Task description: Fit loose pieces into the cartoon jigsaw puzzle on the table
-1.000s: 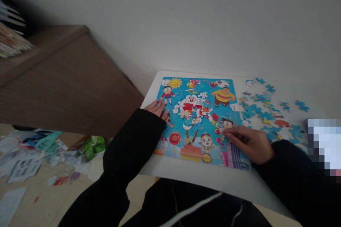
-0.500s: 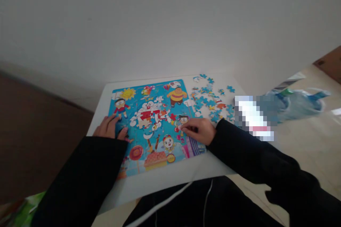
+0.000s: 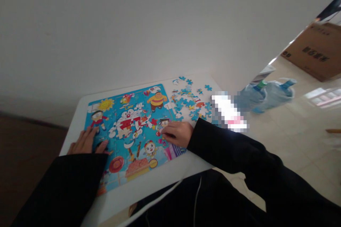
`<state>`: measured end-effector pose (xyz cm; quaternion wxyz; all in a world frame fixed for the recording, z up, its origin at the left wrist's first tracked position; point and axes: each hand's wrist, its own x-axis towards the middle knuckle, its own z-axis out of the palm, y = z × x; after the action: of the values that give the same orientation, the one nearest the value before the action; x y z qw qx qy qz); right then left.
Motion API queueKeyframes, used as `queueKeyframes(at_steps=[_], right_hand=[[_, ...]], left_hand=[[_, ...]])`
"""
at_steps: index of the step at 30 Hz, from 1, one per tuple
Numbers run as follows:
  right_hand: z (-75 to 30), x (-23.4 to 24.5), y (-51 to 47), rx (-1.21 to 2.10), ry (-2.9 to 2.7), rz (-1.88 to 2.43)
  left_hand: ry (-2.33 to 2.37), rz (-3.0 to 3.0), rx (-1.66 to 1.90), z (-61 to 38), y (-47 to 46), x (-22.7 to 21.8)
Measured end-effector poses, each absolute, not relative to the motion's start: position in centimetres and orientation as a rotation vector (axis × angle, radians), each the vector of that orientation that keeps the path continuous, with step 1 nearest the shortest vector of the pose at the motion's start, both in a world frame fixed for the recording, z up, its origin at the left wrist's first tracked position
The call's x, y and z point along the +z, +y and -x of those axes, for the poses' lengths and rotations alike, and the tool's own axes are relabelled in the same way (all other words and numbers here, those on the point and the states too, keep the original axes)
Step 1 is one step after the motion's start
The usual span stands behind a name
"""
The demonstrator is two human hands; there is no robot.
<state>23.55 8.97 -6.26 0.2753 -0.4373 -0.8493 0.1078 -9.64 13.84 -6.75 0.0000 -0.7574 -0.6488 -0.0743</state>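
A colourful cartoon jigsaw puzzle [image 3: 130,124] lies on a white table [image 3: 149,181]. My left hand [image 3: 85,143] rests flat on the puzzle's left edge with the fingers stretched out. My right hand [image 3: 177,133] sits on the puzzle's right part, fingers curled and pinched at a spot beside a small cartoon figure; whether a piece is under the fingertips is hidden. A heap of loose blue puzzle pieces [image 3: 190,101] lies just beyond the right hand. Both arms wear black sleeves.
A pixelated white object [image 3: 229,113] lies at the table's right end. Two large blue water bottles [image 3: 269,94] lie on the tiled floor to the right, with a cardboard box [image 3: 314,51] farther back. A pale wall stands behind the table.
The view has swung to the right, so the puzzle now sits further left in the picture and the brown cabinet has gone from view. Both hands stay at the same spots on the puzzle.
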Motion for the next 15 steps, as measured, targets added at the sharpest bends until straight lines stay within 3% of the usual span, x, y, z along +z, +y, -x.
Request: queueKeyframes(at_steps=[5, 15], right_hand=[[-23.14, -5.94, 8.82, 0.129, -2.366, 1.124], [-23.19, -5.77, 8.73, 0.259, -2.633, 1.306]], left_hand=[[-2.030, 2.406, -0.219, 10.10, 14.19, -6.78], [-2.064, 2.338, -0.245, 9.75, 14.37, -6.86]])
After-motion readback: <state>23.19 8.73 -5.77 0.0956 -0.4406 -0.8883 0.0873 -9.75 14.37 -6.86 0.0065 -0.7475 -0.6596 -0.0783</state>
